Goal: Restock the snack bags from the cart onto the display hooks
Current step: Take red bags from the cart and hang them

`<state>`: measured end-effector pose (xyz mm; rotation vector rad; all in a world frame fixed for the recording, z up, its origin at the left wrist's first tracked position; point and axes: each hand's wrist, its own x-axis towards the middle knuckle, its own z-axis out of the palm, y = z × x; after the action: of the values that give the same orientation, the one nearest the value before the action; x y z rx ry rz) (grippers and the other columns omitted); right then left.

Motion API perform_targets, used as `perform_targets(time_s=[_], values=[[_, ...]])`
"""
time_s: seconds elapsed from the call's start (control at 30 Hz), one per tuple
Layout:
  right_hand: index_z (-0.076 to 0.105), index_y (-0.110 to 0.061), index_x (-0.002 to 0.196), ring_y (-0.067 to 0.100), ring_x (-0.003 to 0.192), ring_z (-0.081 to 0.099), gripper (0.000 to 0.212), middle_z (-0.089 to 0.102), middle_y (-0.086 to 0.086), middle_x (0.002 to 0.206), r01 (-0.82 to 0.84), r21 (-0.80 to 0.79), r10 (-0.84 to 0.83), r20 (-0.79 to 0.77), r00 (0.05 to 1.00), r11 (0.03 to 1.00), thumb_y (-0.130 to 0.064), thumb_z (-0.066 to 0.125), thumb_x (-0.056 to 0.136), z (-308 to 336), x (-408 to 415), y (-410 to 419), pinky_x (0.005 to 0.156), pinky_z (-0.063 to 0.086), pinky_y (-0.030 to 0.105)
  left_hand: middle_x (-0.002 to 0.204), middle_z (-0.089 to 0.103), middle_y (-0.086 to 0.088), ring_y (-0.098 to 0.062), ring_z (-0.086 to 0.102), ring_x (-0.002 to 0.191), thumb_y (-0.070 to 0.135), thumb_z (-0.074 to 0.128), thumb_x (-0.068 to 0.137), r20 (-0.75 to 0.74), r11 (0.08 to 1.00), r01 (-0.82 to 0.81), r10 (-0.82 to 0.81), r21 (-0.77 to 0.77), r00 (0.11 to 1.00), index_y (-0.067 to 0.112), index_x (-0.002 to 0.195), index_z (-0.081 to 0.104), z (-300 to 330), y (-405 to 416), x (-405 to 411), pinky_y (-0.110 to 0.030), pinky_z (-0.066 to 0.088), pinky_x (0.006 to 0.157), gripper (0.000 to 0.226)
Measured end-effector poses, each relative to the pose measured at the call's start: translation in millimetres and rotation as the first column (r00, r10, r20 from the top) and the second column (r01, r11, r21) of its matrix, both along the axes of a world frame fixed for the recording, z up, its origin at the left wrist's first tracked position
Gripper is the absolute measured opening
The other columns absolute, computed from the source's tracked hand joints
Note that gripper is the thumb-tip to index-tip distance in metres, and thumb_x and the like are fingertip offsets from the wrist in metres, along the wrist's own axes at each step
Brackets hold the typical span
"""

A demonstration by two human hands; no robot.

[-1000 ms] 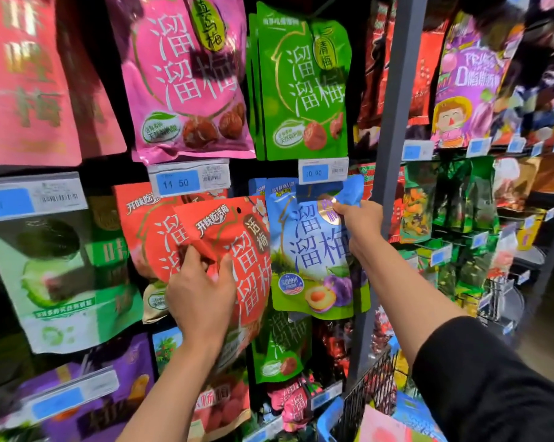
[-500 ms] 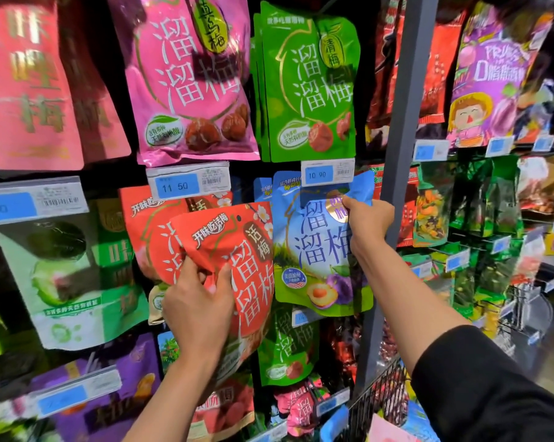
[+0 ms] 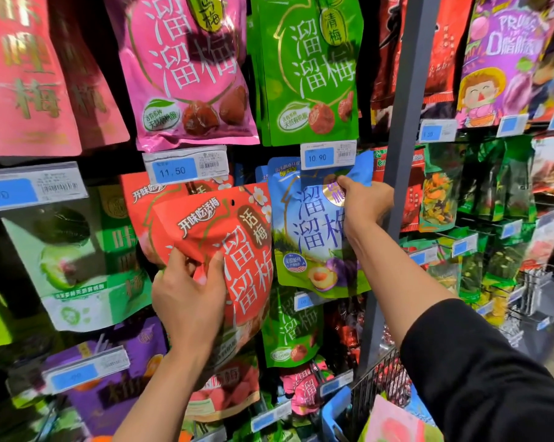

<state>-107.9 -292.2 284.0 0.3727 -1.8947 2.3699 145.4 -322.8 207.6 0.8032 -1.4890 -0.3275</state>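
My left hand (image 3: 188,298) grips the lower left edge of a red snack bag (image 3: 234,250), held tilted in front of matching red bags (image 3: 141,205) that hang under the 11.50 price tag (image 3: 184,165). The bag's hang hole shows free near its top. My right hand (image 3: 363,205) pinches the upper right part of a blue snack bag (image 3: 304,231) hanging just below the 10.90 price tag (image 3: 328,154). The hooks themselves are hidden behind the bags and tags.
Pink bags (image 3: 186,68) and green bags (image 3: 314,65) hang on the row above. A grey upright post (image 3: 406,129) divides the display on the right. The black wire cart (image 3: 381,378) sits at the bottom right with a pink bag (image 3: 393,422) in it.
The view has drawn closer to the display. My left hand has raised the red bag slightly; my right hand stays on the blue bag's top.
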Motion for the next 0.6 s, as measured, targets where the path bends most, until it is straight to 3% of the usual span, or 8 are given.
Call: perform_targets(time_s=[0.13, 0.23, 0.4, 0.6], values=[[0.041, -0.017, 0.047, 0.015, 0.045, 0.041, 0.050, 0.046, -0.003, 0.050, -0.006, 0.036, 0.005, 0.016, 1.000, 0.999, -0.030, 0.085, 0.066, -3.7, 4.7, 0.5, 0.048, 0.034, 0.027, 0.062, 0.058, -0.007, -0.032, 0.055, 0.057, 0.039, 0.064, 0.076, 0.000, 1.000, 0.001, -0.001, -0.015, 1.000, 0.003, 0.077, 0.056, -0.4, 3.2, 6.5, -0.040, 0.044, 0.056, 0.036], [0.037, -0.019, 0.047, 0.011, 0.042, 0.033, 0.053, 0.041, -0.005, 0.048, 0.025, 0.028, -0.026, 0.036, 0.999, 0.999, -0.029, 0.085, 0.067, -8.6, 8.0, 4.3, 0.042, 0.024, 0.025, 0.060, 0.056, -0.005, -0.032, 0.054, 0.057, 0.039, 0.064, 0.076, 0.009, 1.000, -0.007, 0.007, -0.016, 1.000, 0.006, 0.074, 0.055, -1.8, 5.6, 9.3, -0.038, 0.041, 0.056, 0.034], [0.038, -0.016, 0.049, 0.011, 0.044, 0.036, 0.053, 0.043, -0.004, 0.050, 0.054, 0.029, -0.055, 0.043, 0.998, 0.998, -0.031, 0.084, 0.070, 0.3, 11.2, 4.3, 0.041, 0.022, 0.025, 0.060, 0.057, -0.003, -0.036, 0.057, 0.065, 0.054, 0.056, 0.073, 0.002, 1.000, 0.009, -0.009, -0.012, 1.000, 0.010, 0.076, 0.056, -2.4, 10.2, 4.8, -0.044, 0.047, 0.062, 0.044], [0.063, -0.009, 0.072, 0.024, 0.066, 0.054, 0.030, 0.061, 0.006, 0.073, 0.086, 0.078, -0.090, 0.053, 0.995, 0.993, -0.034, 0.080, 0.073, 9.8, 10.2, -1.3, 0.053, 0.032, 0.028, 0.053, 0.048, 0.011, -0.025, 0.051, 0.049, 0.035, 0.065, 0.075, -0.004, 0.997, 0.044, -0.044, -0.057, 0.999, 0.016, 0.074, 0.053, 5.3, 21.2, -4.7, -0.031, 0.033, 0.051, 0.023]])
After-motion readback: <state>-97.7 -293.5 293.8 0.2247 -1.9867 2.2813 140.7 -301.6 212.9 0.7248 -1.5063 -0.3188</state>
